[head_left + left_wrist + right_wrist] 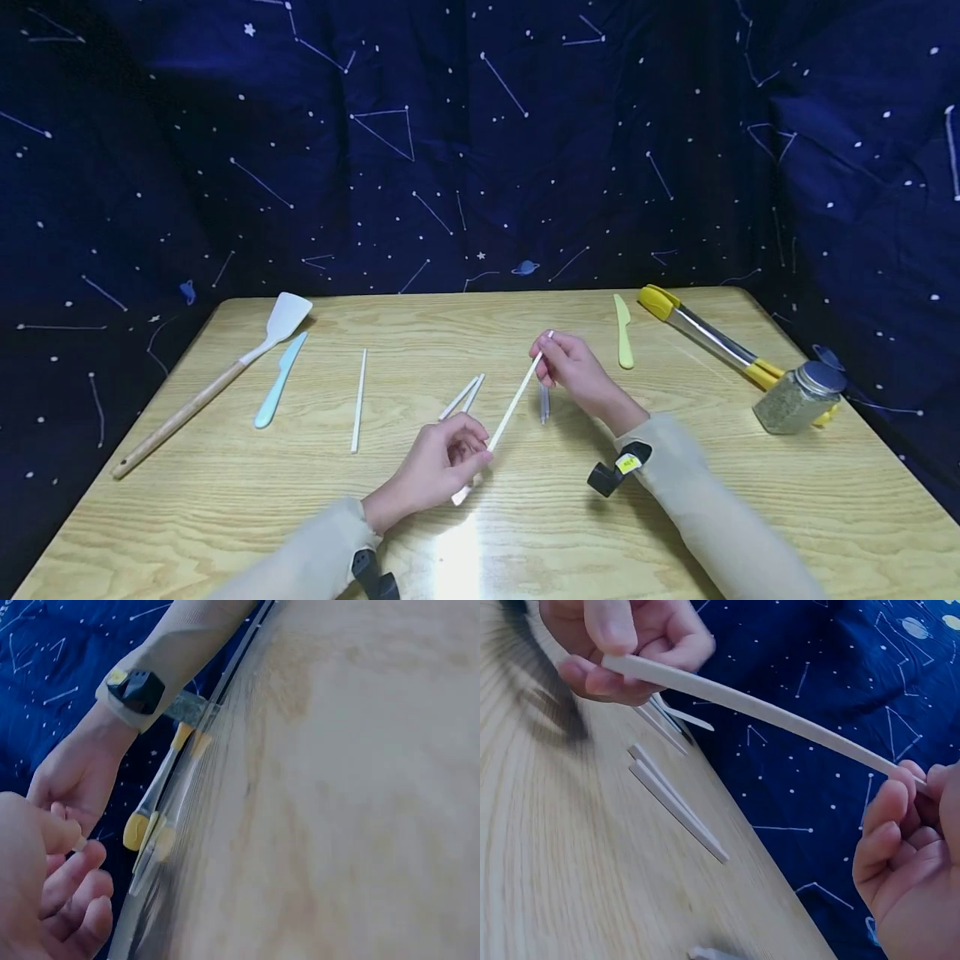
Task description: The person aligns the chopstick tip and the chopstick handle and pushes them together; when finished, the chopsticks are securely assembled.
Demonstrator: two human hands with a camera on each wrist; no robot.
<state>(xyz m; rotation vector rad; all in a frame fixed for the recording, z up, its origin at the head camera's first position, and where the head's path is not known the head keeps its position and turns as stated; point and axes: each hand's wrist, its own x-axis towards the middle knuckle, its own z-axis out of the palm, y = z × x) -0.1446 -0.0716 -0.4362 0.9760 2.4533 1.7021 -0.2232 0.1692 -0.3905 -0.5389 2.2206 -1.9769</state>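
Between my two hands slants a pale chopstick [515, 404], raised above the table. My left hand [435, 467] pinches its nearer, thicker end [622, 666] between thumb and fingers. My right hand [573, 371] pinches the farther, thinner end with its fingertips. Beneath, just beyond the left hand, two more chopsticks [459, 397] lie close together, partly hidden by that hand. A pale end [461, 497] shows below the left hand; I cannot tell which stick it belongs to. Thin greyish sticks [544, 404] lie partly hidden behind the right hand.
A single chopstick [359, 402] lies left of centre. Farther left are a blue knife [280, 382] and a white spatula [287, 317] with a wooden handle. On the right lie a yellow-green knife [624, 333], yellow-tipped tongs [708, 333] and a glass jar [797, 400] with a dark lid.
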